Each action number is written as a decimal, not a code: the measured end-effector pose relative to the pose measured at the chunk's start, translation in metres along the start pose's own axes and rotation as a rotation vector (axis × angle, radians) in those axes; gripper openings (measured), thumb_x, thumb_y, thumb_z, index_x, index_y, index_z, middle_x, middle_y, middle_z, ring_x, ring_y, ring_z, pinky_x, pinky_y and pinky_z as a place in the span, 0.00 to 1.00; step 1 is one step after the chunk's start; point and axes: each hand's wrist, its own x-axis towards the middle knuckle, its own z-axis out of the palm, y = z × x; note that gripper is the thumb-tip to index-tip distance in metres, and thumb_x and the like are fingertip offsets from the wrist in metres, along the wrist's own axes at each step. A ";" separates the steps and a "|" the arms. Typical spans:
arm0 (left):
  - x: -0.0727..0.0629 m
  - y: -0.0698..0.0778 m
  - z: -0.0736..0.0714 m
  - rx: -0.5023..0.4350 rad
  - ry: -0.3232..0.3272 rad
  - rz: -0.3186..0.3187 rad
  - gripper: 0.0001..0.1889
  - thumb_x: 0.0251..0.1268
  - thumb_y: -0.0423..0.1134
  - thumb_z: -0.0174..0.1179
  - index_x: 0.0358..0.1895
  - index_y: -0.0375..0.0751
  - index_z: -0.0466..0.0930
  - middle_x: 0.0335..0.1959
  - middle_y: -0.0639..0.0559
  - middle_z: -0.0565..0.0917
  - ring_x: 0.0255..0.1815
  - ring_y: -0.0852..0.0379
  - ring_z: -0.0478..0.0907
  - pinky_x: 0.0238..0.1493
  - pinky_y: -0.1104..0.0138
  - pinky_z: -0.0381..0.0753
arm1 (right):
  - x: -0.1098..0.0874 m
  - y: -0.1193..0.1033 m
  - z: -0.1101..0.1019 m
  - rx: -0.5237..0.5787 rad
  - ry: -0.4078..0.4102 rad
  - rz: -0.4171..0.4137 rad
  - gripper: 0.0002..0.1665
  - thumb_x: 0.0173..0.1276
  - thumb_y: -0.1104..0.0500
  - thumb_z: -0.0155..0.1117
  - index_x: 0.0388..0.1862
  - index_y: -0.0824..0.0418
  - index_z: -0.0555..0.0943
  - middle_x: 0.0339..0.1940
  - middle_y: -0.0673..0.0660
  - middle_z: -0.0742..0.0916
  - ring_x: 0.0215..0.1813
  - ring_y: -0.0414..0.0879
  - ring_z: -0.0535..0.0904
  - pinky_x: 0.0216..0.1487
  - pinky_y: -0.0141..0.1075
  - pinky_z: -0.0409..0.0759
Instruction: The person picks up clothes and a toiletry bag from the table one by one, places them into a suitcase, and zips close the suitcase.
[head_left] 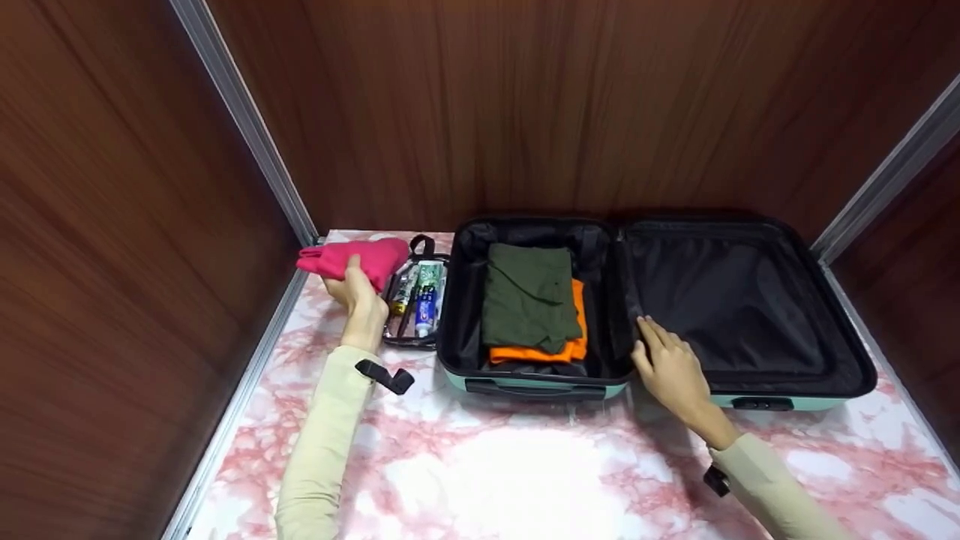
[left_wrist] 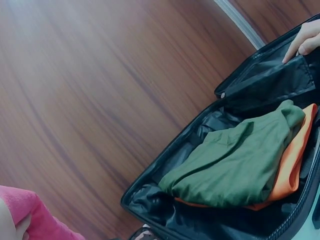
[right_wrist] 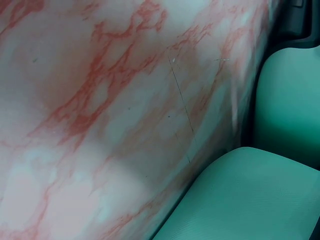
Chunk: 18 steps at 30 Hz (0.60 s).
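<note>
My left hand (head_left: 360, 300) grips a folded pink cloth (head_left: 379, 259), thumb on top, above the left end of the table. In the left wrist view the pink cloth (left_wrist: 42, 217) fills the lower left corner. A mint-green suitcase (head_left: 536, 386) lies spread open, its black-lined halves side by side. Inside the left half, a folded dark green garment (head_left: 529, 296) lies over a folded orange one (head_left: 577, 349). My right hand (head_left: 675, 371) rests with extended fingers on the black lining near the hinge, at the lid half (head_left: 735, 307).
A clear pouch with black trim (head_left: 409, 343) stands left of the suitcase, holding a toothpaste tube (head_left: 425, 307) and other small toiletries. Wood-patterned panels (head_left: 525, 112) enclose the pink-marbled table (head_left: 450, 465) at the back and sides.
</note>
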 end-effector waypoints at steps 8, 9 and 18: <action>-0.009 -0.003 0.008 0.005 -0.006 -0.009 0.35 0.70 0.30 0.55 0.77 0.48 0.54 0.65 0.41 0.71 0.59 0.48 0.75 0.50 0.67 0.80 | -0.001 0.001 0.000 0.009 -0.020 0.013 0.26 0.74 0.57 0.55 0.66 0.68 0.75 0.62 0.67 0.80 0.53 0.65 0.79 0.52 0.58 0.74; -0.010 -0.004 0.010 0.002 -0.010 -0.008 0.35 0.70 0.30 0.55 0.77 0.48 0.54 0.65 0.41 0.70 0.59 0.49 0.75 0.50 0.67 0.80 | -0.002 0.001 0.000 0.009 -0.020 0.012 0.26 0.74 0.57 0.55 0.66 0.68 0.75 0.62 0.67 0.80 0.53 0.65 0.79 0.52 0.59 0.74; -0.020 -0.008 0.025 -0.023 -0.032 -0.007 0.34 0.67 0.28 0.54 0.75 0.48 0.56 0.60 0.42 0.71 0.50 0.51 0.77 0.39 0.68 0.81 | -0.001 0.002 0.000 0.001 -0.007 0.000 0.25 0.73 0.58 0.55 0.66 0.69 0.75 0.62 0.67 0.80 0.52 0.65 0.79 0.50 0.58 0.75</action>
